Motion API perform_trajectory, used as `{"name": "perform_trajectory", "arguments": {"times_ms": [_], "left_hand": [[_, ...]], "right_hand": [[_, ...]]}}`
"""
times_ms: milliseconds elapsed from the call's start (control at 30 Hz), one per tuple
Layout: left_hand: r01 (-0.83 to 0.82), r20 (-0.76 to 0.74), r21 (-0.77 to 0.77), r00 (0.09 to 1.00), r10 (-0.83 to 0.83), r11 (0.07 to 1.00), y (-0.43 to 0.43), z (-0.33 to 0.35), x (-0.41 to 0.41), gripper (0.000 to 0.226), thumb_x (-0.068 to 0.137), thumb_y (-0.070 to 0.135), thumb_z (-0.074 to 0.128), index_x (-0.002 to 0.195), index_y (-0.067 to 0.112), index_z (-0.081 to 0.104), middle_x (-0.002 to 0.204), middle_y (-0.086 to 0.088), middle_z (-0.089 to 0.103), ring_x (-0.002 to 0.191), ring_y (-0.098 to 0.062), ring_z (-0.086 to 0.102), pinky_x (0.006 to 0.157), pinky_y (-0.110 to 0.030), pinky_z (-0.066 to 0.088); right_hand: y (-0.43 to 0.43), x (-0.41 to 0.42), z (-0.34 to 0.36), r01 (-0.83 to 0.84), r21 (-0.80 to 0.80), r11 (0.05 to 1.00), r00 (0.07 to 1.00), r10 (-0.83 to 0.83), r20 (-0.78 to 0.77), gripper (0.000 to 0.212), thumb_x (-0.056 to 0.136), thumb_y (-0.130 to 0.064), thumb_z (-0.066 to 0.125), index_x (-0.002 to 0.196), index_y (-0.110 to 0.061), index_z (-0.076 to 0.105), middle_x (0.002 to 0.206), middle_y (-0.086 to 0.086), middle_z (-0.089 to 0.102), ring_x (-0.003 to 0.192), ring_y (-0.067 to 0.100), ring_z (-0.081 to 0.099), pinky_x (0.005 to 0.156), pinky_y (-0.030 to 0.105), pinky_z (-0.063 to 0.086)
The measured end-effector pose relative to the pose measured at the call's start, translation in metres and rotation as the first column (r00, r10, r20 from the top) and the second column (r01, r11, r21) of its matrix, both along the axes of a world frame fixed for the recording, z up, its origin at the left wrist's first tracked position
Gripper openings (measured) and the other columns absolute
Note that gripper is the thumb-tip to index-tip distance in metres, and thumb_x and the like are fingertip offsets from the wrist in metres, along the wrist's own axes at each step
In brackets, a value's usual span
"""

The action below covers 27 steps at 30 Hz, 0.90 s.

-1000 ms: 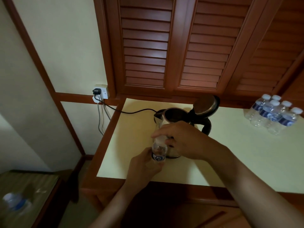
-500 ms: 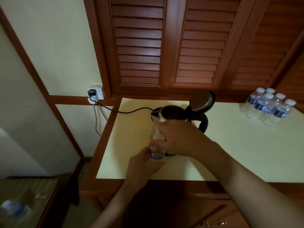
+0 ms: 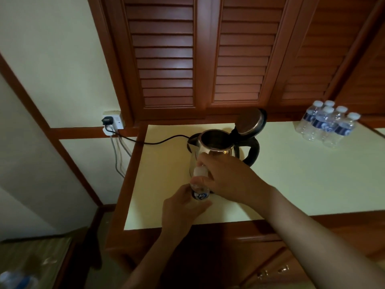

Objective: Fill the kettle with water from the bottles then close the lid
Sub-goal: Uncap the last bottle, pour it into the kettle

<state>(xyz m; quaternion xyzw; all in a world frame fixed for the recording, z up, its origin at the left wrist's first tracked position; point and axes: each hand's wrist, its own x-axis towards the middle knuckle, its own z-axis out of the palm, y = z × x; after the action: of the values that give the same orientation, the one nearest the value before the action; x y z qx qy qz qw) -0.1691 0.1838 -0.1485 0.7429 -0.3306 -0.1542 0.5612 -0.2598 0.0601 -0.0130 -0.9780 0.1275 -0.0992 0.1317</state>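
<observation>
While kettle (image 3: 216, 151) open, left hand (image 3: 180, 207) holds bottle (image 3: 200, 194).

Left hand (image 3: 183, 207): fingers curled round the body of the bottle (image 3: 200, 195), forearm rising from below. Right hand (image 3: 229, 180): thumb and fingers pinching the cap (image 3: 199, 171), forearm extended in from the lower right
</observation>
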Motion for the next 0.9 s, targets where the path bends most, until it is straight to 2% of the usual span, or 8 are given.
{"name": "perform_trajectory", "arguments": {"times_ms": [100,233,400,467,567,667,767,900], "left_hand": [[-0.008,0.086,-0.016,0.996,0.010,1.000,-0.004,-0.001,-0.009,0.031,0.074,0.040,0.087,0.098,0.031,0.070,0.082,0.019,0.075,0.076,0.000,0.071,0.069,-0.031,0.061],[0.014,0.171,-0.035,0.985,-0.008,0.999,-0.017,0.004,-0.031,0.034,0.075,0.039,0.087,0.090,0.050,0.059,0.081,0.028,0.070,0.081,0.006,0.068,0.073,-0.023,0.056],[0.181,0.249,-0.057,0.955,-0.161,0.982,-0.054,0.014,-0.066,0.065,0.071,0.058,0.083,0.127,0.038,0.058,0.112,0.030,0.068,0.105,0.009,0.063,0.089,-0.019,0.053],[0.273,0.270,0.062,0.922,-0.279,0.960,-0.074,0.014,-0.080,0.084,0.072,0.066,0.076,0.145,0.037,0.044,0.134,0.026,0.059,0.122,0.008,0.054,0.101,-0.021,0.047],[0.369,0.351,0.358,0.798,-0.490,0.857,-0.113,0.001,-0.098,0.089,0.079,0.073,0.060,0.153,0.037,0.028,0.156,0.016,0.040,0.143,-0.007,0.038,0.117,-0.032,0.035],[0.307,0.435,0.612,0.639,-0.634,0.729,-0.155,-0.015,-0.115,0.097,0.085,0.080,0.041,0.160,0.025,0.014,0.169,-0.001,0.013,0.156,-0.020,0.006,0.125,-0.038,0.002],[0.190,0.495,0.696,0.572,-0.654,0.693,-0.198,-0.020,-0.127,0.101,0.085,0.085,0.026,0.162,0.021,0.008,0.170,-0.001,-0.001,0.156,-0.023,-0.008,0.124,-0.046,-0.012],[0.086,0.525,0.711,0.594,-0.609,0.697,-0.247,-0.020,-0.134,0.097,0.089,0.084,0.020,0.162,0.021,0.005,0.171,-0.001,-0.002,0.156,-0.026,-0.010,0.124,-0.050,-0.009]], "right_hand": [[-0.004,-0.021,-0.029,0.090,0.260,0.962,0.990,-0.114,0.081,0.058,0.075,-0.070,0.066,0.118,-0.037,0.046,0.102,-0.020,0.059,0.088,0.001,0.059,0.072,0.024,0.051],[-0.008,-0.051,-0.057,0.172,0.438,0.882,0.944,-0.275,0.183,0.053,0.071,-0.057,0.079,0.113,-0.032,0.060,0.098,-0.020,0.067,0.087,-0.005,0.064,0.071,0.016,0.051],[-0.037,-0.089,-0.062,0.256,0.459,0.851,0.846,-0.427,0.319,0.047,0.076,-0.042,0.081,0.114,-0.023,0.061,0.094,-0.017,0.069,0.084,-0.004,0.065,0.066,0.014,0.050],[-0.058,-0.107,-0.064,0.337,0.388,0.858,0.804,-0.477,0.355,0.049,0.077,-0.039,0.080,0.117,-0.022,0.057,0.094,-0.021,0.064,0.083,-0.009,0.061,0.066,0.008,0.045],[-0.097,-0.140,-0.072,0.449,0.306,0.840,0.736,-0.541,0.406,0.052,0.078,-0.039,0.078,0.120,-0.022,0.054,0.096,-0.016,0.062,0.074,-0.004,0.056,0.064,0.003,0.038],[-0.144,-0.175,-0.085,0.530,0.285,0.799,0.663,-0.600,0.447,0.053,0.080,-0.038,0.077,0.125,-0.021,0.055,0.102,-0.009,0.065,0.077,0.006,0.056,0.061,0.004,0.035],[-0.192,-0.203,-0.101,0.592,0.254,0.765,0.607,-0.631,0.483,0.058,0.080,-0.035,0.078,0.128,-0.014,0.054,0.103,0.000,0.067,0.084,0.017,0.060,0.064,0.017,0.037],[-0.246,-0.224,-0.118,0.624,0.314,0.715,0.544,-0.687,0.482,0.063,0.079,-0.036,0.078,0.131,-0.013,0.050,0.102,0.004,0.066,0.088,0.023,0.061,0.068,0.027,0.042]]}}
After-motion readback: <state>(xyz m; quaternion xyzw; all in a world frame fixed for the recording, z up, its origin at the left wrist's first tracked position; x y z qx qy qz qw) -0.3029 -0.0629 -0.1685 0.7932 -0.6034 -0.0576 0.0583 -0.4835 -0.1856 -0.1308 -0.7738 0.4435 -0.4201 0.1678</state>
